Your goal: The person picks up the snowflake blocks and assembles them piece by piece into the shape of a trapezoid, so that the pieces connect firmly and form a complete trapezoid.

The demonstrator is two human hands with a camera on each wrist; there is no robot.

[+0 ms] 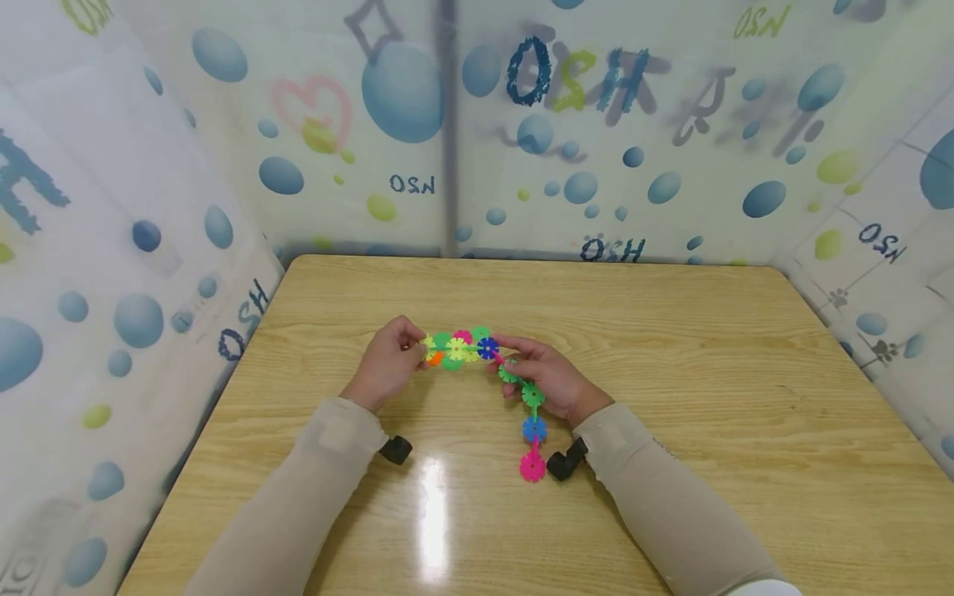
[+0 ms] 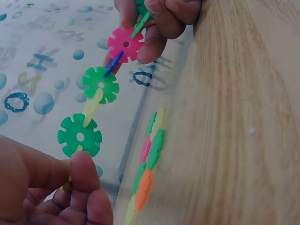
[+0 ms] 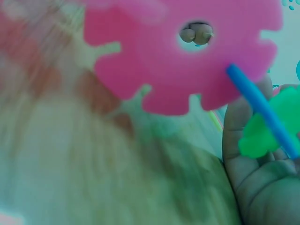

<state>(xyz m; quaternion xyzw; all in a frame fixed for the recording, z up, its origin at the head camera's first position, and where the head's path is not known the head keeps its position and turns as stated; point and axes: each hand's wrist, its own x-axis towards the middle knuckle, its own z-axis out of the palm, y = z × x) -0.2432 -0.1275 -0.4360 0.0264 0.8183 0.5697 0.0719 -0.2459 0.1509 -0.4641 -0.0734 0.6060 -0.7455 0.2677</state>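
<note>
A chain of notched plastic snowflake discs, slotted edge to edge in yellow, green, blue and pink, stretches between both hands above the table. My left hand pinches a yellow disc at its left end between thumb and fingers. Farther along, my right hand grips the chain by a green disc, just past a dark blue disc and a pink disc. From that hand the tail hangs toward me, through a blue disc to a pink end disc, which looms large in the right wrist view.
Loose discs lie flat on the wooden table behind the chain, among them an orange disc and a pink disc. Printed curtains stand along the back and both sides. A black wrist camera sits close to the hanging tail.
</note>
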